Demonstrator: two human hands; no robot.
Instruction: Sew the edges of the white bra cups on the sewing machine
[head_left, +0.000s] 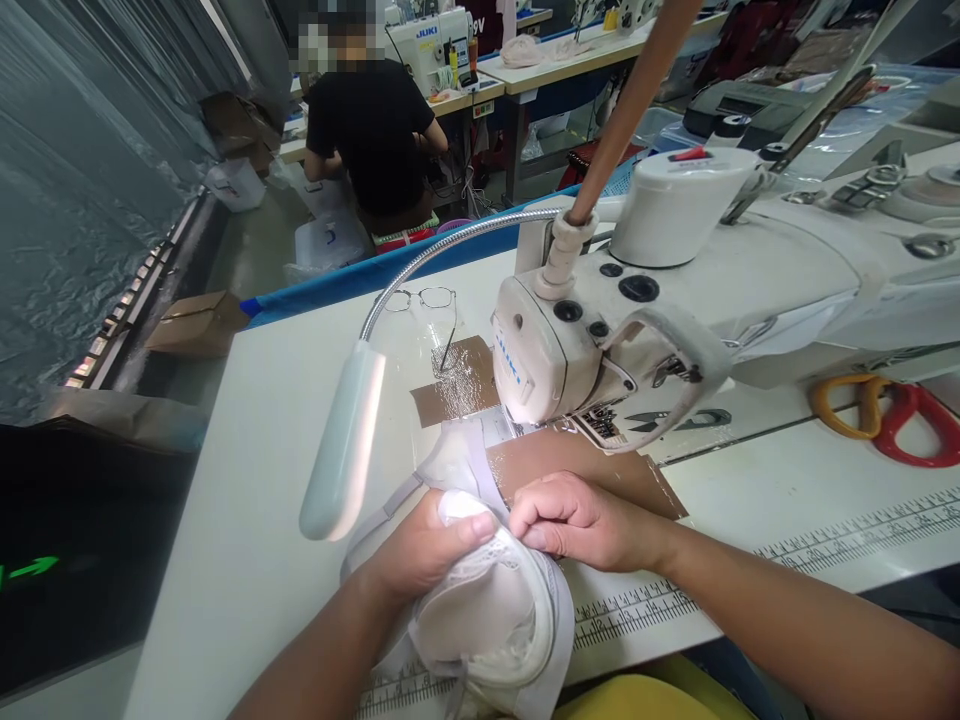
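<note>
A white padded fabric piece (491, 610) with lace trim and a strap lies at the table's near edge, in front of a white sewing machine (592, 350). My left hand (420, 550) grips the fabric's left side, thumb pressed on top. My right hand (581, 520) pinches its upper edge just right of the left thumb. The fabric's far end reaches toward the needle area, below the machine head.
A white gooseneck lamp (341, 450) hangs left of the machine. Eyeglasses (424, 298) lie behind it. Brown tape patches (461, 385) cover the table. Scissors with yellow and red handles (889, 415) lie at the right. A person in black sits at a far table (371, 130).
</note>
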